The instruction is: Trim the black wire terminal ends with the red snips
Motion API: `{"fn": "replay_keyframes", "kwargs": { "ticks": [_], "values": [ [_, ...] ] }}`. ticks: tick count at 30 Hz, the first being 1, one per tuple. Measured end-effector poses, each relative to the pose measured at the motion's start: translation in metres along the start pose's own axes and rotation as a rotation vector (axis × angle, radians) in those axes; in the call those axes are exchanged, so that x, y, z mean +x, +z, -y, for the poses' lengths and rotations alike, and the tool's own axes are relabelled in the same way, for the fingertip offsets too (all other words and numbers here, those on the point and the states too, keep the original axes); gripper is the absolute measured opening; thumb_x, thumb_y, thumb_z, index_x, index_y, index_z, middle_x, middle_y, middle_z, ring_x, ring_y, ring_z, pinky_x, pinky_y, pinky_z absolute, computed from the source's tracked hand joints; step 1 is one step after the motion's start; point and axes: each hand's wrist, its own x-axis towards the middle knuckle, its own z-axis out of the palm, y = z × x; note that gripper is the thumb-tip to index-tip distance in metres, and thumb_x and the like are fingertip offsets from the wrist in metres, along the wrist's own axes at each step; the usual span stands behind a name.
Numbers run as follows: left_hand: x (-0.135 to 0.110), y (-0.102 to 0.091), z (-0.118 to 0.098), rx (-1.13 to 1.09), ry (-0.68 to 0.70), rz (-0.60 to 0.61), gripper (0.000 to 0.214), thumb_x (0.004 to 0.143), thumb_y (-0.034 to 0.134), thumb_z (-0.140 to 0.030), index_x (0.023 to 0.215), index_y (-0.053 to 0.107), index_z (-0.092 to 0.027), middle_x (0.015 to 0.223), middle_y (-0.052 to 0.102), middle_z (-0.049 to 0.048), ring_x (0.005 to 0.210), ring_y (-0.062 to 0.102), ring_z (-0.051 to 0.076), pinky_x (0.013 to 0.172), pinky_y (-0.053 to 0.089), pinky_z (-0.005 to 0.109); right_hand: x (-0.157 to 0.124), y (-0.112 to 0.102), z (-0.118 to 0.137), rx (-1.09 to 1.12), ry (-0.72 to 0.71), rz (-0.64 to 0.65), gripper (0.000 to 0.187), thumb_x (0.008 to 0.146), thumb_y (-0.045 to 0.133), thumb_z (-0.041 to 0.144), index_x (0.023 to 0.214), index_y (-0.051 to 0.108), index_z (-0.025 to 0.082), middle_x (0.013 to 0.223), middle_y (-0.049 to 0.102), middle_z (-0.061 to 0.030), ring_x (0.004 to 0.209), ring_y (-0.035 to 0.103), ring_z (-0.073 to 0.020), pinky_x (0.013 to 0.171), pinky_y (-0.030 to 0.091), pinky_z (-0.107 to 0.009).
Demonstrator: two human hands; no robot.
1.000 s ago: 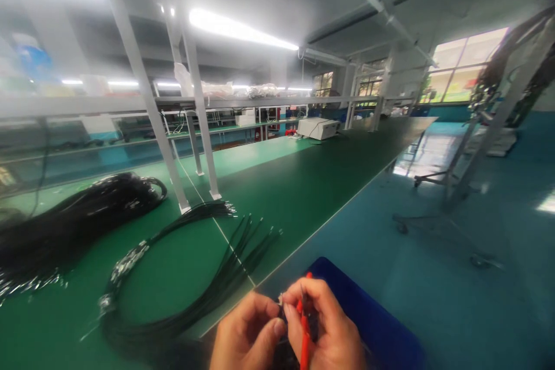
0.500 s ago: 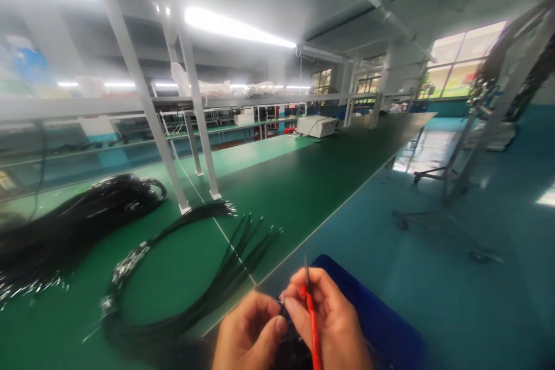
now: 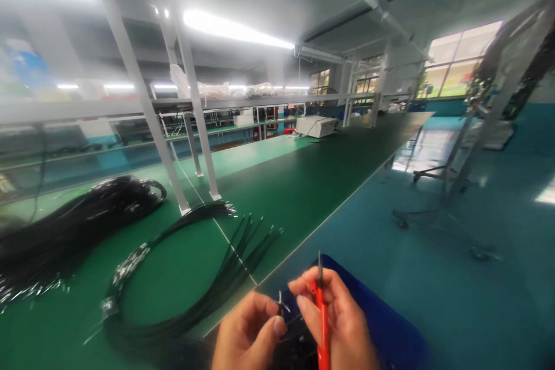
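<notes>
My left hand (image 3: 249, 335) pinches the end of a thin black wire (image 3: 281, 304) with a small metal tip, low in the picture near the bench edge. My right hand (image 3: 340, 324) is closed round a red-handled tool (image 3: 321, 324) whose dark metal point sticks up above my fingers. The two hands are close together, just apart. Below them lies a dark tangle of wires, partly hidden by my hands. A blue seat or cloth (image 3: 377, 324) shows under my right hand.
A loose bundle of black wires (image 3: 208, 277) fans across the green bench (image 3: 303, 185). A bigger black coil (image 3: 82, 214) lies at the left. White frame posts (image 3: 203, 144) stand on the bench. A white box (image 3: 316, 126) sits far back. A wheeled rack (image 3: 468, 173) stands on the blue floor.
My right hand has lifted and turned the red-handled tool so its point now stands above my fingers. The hands have parted slightly, showing the wire's metal tip.
</notes>
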Motion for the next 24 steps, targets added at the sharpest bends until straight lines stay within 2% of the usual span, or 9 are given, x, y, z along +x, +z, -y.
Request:
{"fn": "replay_keyframes", "kwargs": {
  "ticks": [4, 8, 13, 15, 20, 24],
  "values": [
    [0.000, 0.001, -0.001, -0.026, 0.018, 0.016, 0.042, 0.064, 0.076, -0.051, 0.069, 0.061, -0.012, 0.055, 0.050, -0.0037, 0.047, 0.037, 0.007, 0.044, 0.027, 0.018, -0.004, -0.003, -0.002, -0.201, -0.206, 0.023, 0.013, 0.076, 0.059, 0.021, 0.086, 0.063, 0.028, 0.084, 0.069, 0.0013, 0.071, 0.063, -0.0172, 0.064, 0.048, -0.026],
    [-0.001, 0.003, -0.003, -0.061, 0.013, 0.020, 0.041, 0.062, 0.077, -0.051, 0.069, 0.063, -0.013, 0.057, 0.055, -0.0022, 0.049, 0.040, 0.008, 0.043, 0.028, 0.018, -0.002, -0.002, -0.005, -0.378, -0.326, 0.116, 0.021, 0.071, 0.059, 0.010, 0.082, 0.062, 0.027, 0.077, 0.066, 0.0022, 0.065, 0.062, -0.0172, 0.060, 0.049, -0.026],
    [-0.003, 0.001, -0.005, -0.070, 0.024, 0.025, 0.038, 0.063, 0.079, -0.048, 0.067, 0.063, -0.014, 0.055, 0.055, -0.0030, 0.049, 0.041, 0.008, 0.044, 0.030, 0.018, -0.002, 0.000, -0.005, -0.443, -0.558, 0.048, 0.028, 0.066, 0.054, 0.005, 0.080, 0.058, 0.030, 0.067, 0.058, 0.0049, 0.056, 0.055, -0.0153, 0.052, 0.044, -0.024],
    [-0.001, 0.000, -0.005, -0.099, -0.006, 0.040, 0.039, 0.061, 0.080, -0.048, 0.066, 0.062, -0.013, 0.054, 0.056, -0.0028, 0.047, 0.039, 0.006, 0.043, 0.028, 0.017, -0.003, -0.001, -0.007, -0.451, -0.531, 0.033, 0.025, 0.068, 0.055, 0.007, 0.079, 0.057, 0.029, 0.066, 0.059, 0.0049, 0.056, 0.056, -0.0159, 0.053, 0.045, -0.025],
    [0.006, -0.006, -0.001, -0.193, -0.087, 0.078, 0.043, 0.059, 0.081, -0.048, 0.066, 0.058, -0.012, 0.054, 0.062, 0.0000, 0.040, 0.038, 0.003, 0.040, 0.023, 0.016, -0.004, -0.004, -0.013, -0.398, -0.308, 0.017, 0.013, 0.076, 0.061, 0.019, 0.085, 0.061, 0.028, 0.071, 0.066, 0.0015, 0.058, 0.062, -0.0178, 0.056, 0.051, -0.027],
    [0.011, -0.008, 0.003, -0.192, -0.083, 0.078, 0.044, 0.059, 0.082, -0.048, 0.069, 0.059, -0.012, 0.054, 0.063, 0.0003, 0.039, 0.039, 0.003, 0.039, 0.026, 0.014, -0.007, -0.004, -0.007, -0.295, -0.165, -0.034, 0.017, 0.072, 0.065, 0.028, 0.088, 0.062, 0.026, 0.070, 0.068, 0.0012, 0.058, 0.064, -0.0185, 0.057, 0.051, -0.029]
  ]
}}
